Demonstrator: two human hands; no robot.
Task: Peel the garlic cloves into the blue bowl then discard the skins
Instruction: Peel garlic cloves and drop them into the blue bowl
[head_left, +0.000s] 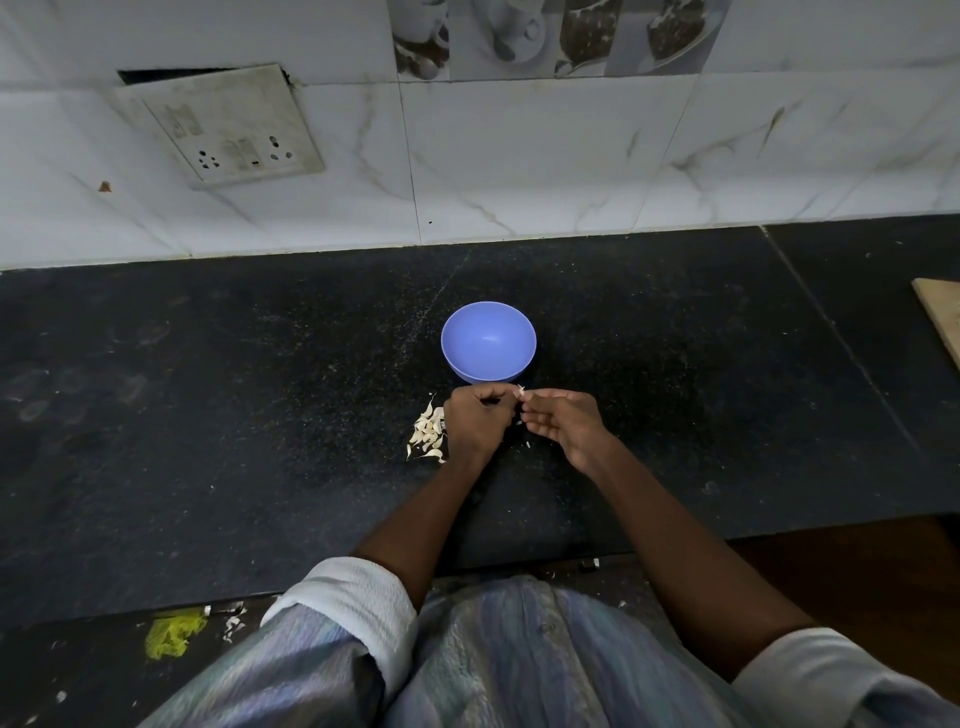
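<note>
Both hands meet at the bowl's 6 o'clock: left hand clenched round a clove, right hand pinching its skin; cloves lie at 7.

head cam | looks forward-down | close over countertop | single view

Black speckled stone counter; white marble-look wall tiles behind; grimy socket plate far left; wooden board right edge.
</note>
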